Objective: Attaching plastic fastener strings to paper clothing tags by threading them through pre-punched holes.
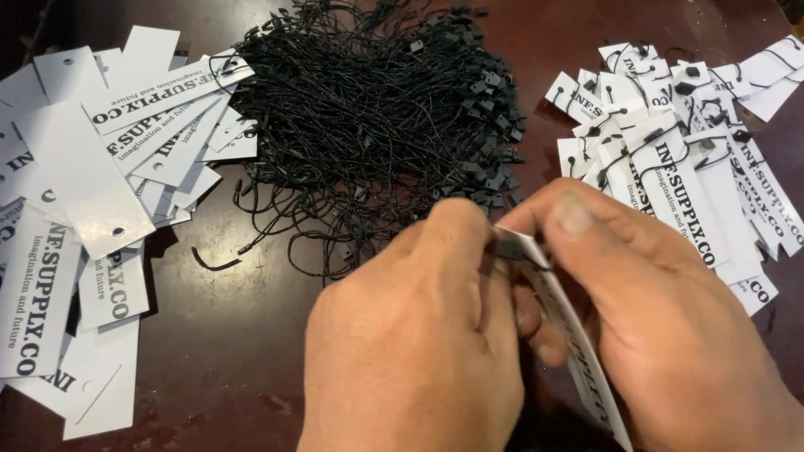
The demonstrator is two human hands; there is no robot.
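Together, left hand (419,351) and right hand (670,318) pinch a white tag (578,351).

Left hand (419,343) hides the tag's (578,351) top edge and black fastener (507,248)

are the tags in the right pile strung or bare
Strung: the right pile shows black cords looped through the holes of its white tags.

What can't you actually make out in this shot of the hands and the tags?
All in the head view:
- Lower end of the white paper tag held between the left hand and right hand: cut off by the bottom edge.
- Small black clasp at the tag's top: blurred, half covered by fingers.
- Pile of white unstrung tags: cut by the left edge.
- Tangle of black string loops: single strands indistinguishable.
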